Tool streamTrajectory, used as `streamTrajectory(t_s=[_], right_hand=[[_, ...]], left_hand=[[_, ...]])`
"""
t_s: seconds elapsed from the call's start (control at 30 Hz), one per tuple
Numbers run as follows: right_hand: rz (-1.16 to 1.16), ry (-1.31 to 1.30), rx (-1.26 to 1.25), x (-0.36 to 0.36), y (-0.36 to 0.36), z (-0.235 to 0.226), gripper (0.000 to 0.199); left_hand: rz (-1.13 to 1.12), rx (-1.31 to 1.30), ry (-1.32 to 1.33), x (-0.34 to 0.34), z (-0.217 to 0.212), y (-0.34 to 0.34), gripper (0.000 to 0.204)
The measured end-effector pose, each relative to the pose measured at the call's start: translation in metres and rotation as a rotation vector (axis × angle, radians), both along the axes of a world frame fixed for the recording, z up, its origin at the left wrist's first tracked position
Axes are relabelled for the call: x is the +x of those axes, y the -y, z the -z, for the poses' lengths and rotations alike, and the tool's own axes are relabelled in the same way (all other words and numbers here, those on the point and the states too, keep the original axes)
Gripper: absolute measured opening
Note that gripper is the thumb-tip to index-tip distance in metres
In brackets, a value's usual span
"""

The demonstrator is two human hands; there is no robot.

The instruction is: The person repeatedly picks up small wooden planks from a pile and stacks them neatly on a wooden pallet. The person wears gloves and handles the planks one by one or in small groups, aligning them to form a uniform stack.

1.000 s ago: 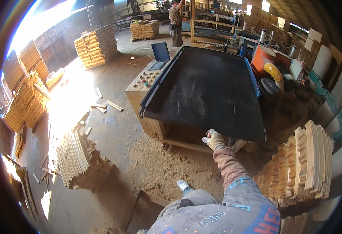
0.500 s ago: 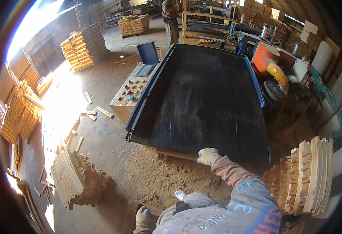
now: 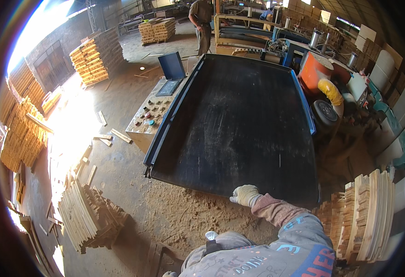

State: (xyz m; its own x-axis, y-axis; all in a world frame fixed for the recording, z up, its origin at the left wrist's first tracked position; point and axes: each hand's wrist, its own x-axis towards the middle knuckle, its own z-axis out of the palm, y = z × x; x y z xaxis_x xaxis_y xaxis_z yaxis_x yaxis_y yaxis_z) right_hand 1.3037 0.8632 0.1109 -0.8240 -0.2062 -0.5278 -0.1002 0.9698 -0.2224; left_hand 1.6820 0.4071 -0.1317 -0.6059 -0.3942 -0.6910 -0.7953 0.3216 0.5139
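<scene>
A wide black conveyor belt (image 3: 230, 129) with scuff marks and blue side rails stretches out in front of me. My right hand (image 3: 245, 195), in a pale work glove, is at the belt's near edge, its fingers bent together over that edge. I see no loose piece in it. Of my left hand (image 3: 170, 274) only a sliver of glove shows at the bottom of the picture, beside my hip; its fingers are hidden.
Left of the belt stands a control panel (image 3: 151, 111) with buttons and a blue lid. Wood stacks (image 3: 80, 217) (image 3: 366, 217) flank me. Sawdust (image 3: 188, 212) and loose slats cover the floor. Orange machinery (image 3: 314, 71) with a yellow hose is at right. Another person (image 3: 201, 25) stands beyond the belt.
My left hand has dropped almost out of the picture. My right hand stays at the belt's near edge. The person beyond the belt has shifted posture, and the view has moved slightly.
</scene>
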Motion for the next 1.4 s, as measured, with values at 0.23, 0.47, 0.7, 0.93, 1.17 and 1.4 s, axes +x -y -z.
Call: streamTrajectory(t_s=[0.23, 0.47, 0.7, 0.93, 1.17, 1.4], right_hand=[[0.015, -0.053, -0.025, -0.002, -0.004, 0.017, 0.041], [0.021, -0.148, -0.067, 0.003, -0.017, 0.035, 0.043], [-0.017, -0.144, -0.078, 0.003, -0.008, 0.035, 0.043], [0.0, -0.195, -0.065, 0.008, -0.009, 0.033, 0.042], [-0.041, -0.048, -0.151, -0.007, -0.001, 0.016, 0.043], [-0.432, -0.033, -0.414, 0.003, 0.149, 0.012, 0.04]], left_hand=[[0.395, -0.104, -0.261, -0.032, 0.012, 0.003, 0.029], [-0.052, 0.07, -0.111, -0.057, 0.008, -0.024, 0.031], [0.133, -0.018, -0.104, -0.027, 0.007, -0.006, 0.027], [-0.093, 0.026, -0.028, -0.015, 0.004, -0.017, 0.03], [-0.151, 0.063, -0.083, -0.015, 0.003, -0.042, 0.035], [0.049, -0.247, -0.2, 0.037, 0.018, -0.029, 0.032]])
